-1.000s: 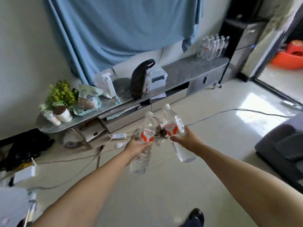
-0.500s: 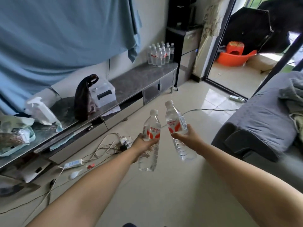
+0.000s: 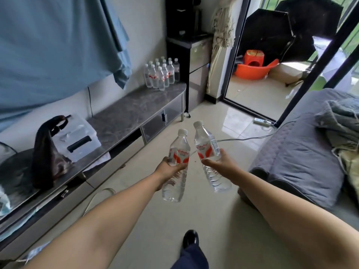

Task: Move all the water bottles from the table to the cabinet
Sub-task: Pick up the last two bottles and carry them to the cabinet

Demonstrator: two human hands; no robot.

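- My left hand (image 3: pixel 169 166) is wrapped round the middle of one water bottle (image 3: pixel 176 166), fingers curled over the label; it's upright, cap on.
- My right hand (image 3: pixel 221 165) grips the second bottle (image 3: pixel 208 156) the same way, tilted a little with its cap leaning left towards the first. The two are close but apart.
- Both in the air over the floor, ahead of my foot (image 3: pixel 191 238).
- Carrying step, I'd say: keep both grips firm at the waist and bring them in upright, so they set down without knocking.
- Ahead and to the left of my hands, the cabinet (image 3: pixel 124 113) with a cluster of bottles (image 3: pixel 162 74) already standing at its far end. Open top just in front of that cluster looks like the spot.
- Further left on the cabinet top: a clear plastic box (image 3: pixel 77 137) and a dark bag (image 3: pixel 46 152), well off my path.
- Right of my hands, a grey sofa (image 3: pixel 303 156); beyond it a cable (image 3: pixel 246 138) trails across the floor. I'd step with care.
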